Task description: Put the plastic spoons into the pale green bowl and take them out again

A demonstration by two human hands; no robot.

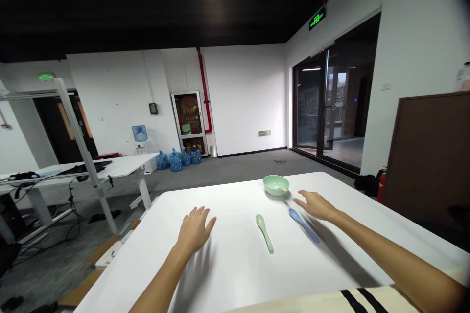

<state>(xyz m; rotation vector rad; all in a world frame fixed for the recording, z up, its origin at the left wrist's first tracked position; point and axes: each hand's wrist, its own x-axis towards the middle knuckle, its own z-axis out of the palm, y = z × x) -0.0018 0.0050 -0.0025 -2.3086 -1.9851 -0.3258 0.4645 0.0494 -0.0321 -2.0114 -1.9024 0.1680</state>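
Item: my right hand (316, 206), open, fingers spread, holding nothing, just beside a blue spoon (303, 225) on the white table (220, 274). It looked light, stiff and slippery, best taken by the handle. Item: my left hand (194, 231), open, empty, near a pale green spoon (265, 233). Beyond lay a pale green bowl (275, 185).

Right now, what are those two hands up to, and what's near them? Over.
Left hand and right hand open, empty. Right hand beside blue spoon, near green bowl. Pale green spoon between hands on white table.
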